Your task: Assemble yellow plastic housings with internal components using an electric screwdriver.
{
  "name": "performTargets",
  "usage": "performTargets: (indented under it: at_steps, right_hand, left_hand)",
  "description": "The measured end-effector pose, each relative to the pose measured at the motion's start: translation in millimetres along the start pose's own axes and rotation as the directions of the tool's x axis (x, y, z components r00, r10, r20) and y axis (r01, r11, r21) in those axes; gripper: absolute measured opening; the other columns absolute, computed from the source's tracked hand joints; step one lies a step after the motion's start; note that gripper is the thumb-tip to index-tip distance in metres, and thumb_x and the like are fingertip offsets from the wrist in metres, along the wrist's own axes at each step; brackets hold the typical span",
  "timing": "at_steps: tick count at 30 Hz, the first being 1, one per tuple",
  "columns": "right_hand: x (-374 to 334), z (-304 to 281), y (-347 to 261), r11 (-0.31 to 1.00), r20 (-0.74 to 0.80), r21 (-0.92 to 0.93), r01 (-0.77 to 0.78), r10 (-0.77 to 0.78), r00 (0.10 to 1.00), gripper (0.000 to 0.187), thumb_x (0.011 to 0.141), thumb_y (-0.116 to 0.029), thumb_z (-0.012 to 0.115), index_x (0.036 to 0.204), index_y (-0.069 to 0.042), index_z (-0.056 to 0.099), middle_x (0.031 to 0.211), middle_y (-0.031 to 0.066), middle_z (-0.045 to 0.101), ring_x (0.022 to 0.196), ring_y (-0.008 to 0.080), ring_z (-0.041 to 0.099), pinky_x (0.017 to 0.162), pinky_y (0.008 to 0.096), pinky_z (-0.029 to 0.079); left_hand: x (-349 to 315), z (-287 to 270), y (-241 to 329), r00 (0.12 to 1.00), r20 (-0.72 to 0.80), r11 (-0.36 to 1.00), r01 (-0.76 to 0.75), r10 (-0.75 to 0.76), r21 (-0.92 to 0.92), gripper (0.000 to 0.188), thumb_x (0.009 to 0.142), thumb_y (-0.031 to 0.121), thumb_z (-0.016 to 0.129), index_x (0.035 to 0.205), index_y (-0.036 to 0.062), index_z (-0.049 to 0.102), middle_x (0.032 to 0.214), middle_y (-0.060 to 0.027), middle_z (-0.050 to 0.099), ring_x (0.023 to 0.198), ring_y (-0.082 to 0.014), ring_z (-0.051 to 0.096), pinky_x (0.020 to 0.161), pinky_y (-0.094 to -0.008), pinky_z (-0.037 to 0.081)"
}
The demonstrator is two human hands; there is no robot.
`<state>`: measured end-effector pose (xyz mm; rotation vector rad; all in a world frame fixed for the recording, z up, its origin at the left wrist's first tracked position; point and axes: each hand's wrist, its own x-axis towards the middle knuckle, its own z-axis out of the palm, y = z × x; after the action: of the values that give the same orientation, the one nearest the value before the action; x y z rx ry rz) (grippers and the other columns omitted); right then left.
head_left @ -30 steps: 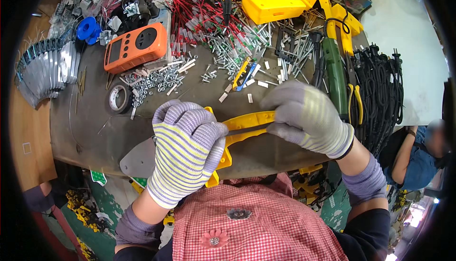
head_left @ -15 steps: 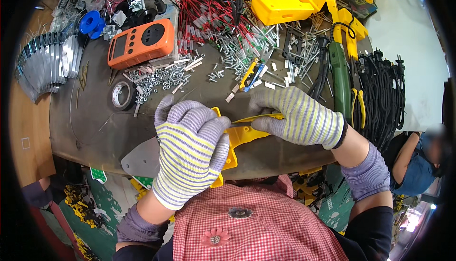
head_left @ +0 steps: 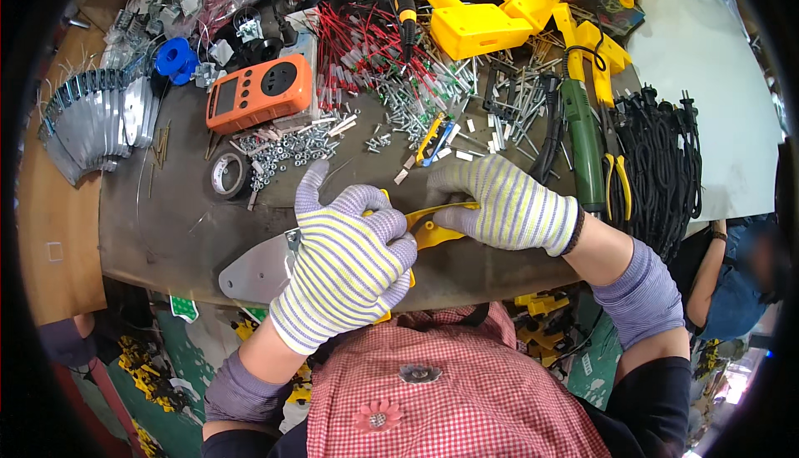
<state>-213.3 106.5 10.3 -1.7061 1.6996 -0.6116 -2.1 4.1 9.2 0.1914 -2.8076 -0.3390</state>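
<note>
Both my hands wear striped knit gloves. My left hand (head_left: 345, 254) is closed over the wide end of a yellow plastic housing (head_left: 445, 236), hiding most of that end. From under this hand a flat grey metal plate (head_left: 256, 273) with small holes sticks out to the left; a small metal piece shows at its upper corner. My right hand (head_left: 516, 208) pinches the narrow handle end of the same housing between thumb and fingers. A dark strip, perhaps a wire, runs along the handle's hollow between the two hands.
Beyond the hands lie nuts (head_left: 287, 148), a tape roll (head_left: 226, 176), an orange meter (head_left: 260, 93), screws (head_left: 408, 116) and red wires (head_left: 345, 29). At right are a green electric screwdriver (head_left: 582, 146), yellow-handled pliers (head_left: 617, 183) and black cords (head_left: 657, 158). Metal plates (head_left: 100, 121) fan out at left.
My left hand has turned slightly, its fingers shifting toward the handle. My right hand has moved a little left in the picture. The surroundings have shifted slightly with the view.
</note>
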Motion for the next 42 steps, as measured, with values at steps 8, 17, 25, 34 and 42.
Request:
performTargets:
  at_steps: [8,17,25,34,42]
  right_hand:
    - [-8.5,7.6,-7.6,0.999,-0.097,-0.04,0.002,-0.006,0.995,0.02,0.085,-0.019,0.066,0.1,-0.006,0.065,0.088,0.0177,0.069,0.087,0.0401,0.066,0.077,0.0484,0.052]
    - [-6.2,8.5,-10.1,0.996,-0.104,-0.084,0.007,-0.016,0.994,0.019,0.084,-0.018,0.066,0.1,-0.007,0.066,0.082,0.0176,0.067,0.081,0.0397,0.066,0.072,0.0483,0.052]
    - [12.2,8.4,-11.1,0.928,-0.25,-0.251,0.274,-0.336,0.908,0.021,0.079,-0.013,0.066,0.098,-0.004,0.068,0.089,0.0155,0.066,0.086,0.0362,0.065,0.075,0.0435,0.053]
    - [58.7,43.0,-22.9,0.827,-0.132,-0.251,0.503,-0.544,0.829,0.025,0.067,-0.021,0.077,0.087,-0.005,0.074,0.086,0.0138,0.069,0.086,0.0324,0.069,0.069,0.0434,0.055]
    - [64.1,36.8,-31.2,0.739,-0.017,-0.386,0.552,-0.604,0.797,0.021,0.073,-0.022,0.067,0.083,-0.005,0.074,0.085,0.0089,0.065,0.09,0.028,0.064,0.068,0.0389,0.053]
  left_hand:
    - [-30.7,1.5,24.4,0.989,-0.09,0.943,0.14,-0.118,0.301,0.029,0.066,0.036,0.074,0.093,0.0249,0.074,0.124,-0.0005,0.059,0.118,-0.0264,0.052,0.115,-0.0622,0.017]
    - [-58.2,18.6,5.8,0.978,-0.207,0.938,0.087,-0.017,0.336,0.028,0.083,0.047,0.065,0.107,0.0351,0.075,0.143,-0.0129,0.046,0.129,-0.0388,0.041,0.11,-0.0622,0.027]
    - [-52.2,14.0,8.1,0.961,-0.124,0.941,0.27,-0.249,0.202,0.032,0.091,0.056,0.056,0.108,0.0375,0.076,0.148,-0.0176,0.042,0.132,-0.0415,0.04,0.109,-0.0623,0.028]
    - [-59.6,14.4,5.9,0.96,-0.198,0.971,0.22,-0.198,0.096,0.035,0.084,0.05,0.071,0.111,0.0284,0.074,0.148,-0.0186,0.041,0.135,-0.0458,0.035,0.111,-0.0627,0.025]
    - [-60.4,14.3,3.3,0.951,-0.229,0.972,0.225,-0.205,0.064,0.045,0.069,0.044,0.082,0.11,0.0263,0.075,0.141,-0.012,0.049,0.129,-0.0421,0.041,0.11,-0.0632,0.027]
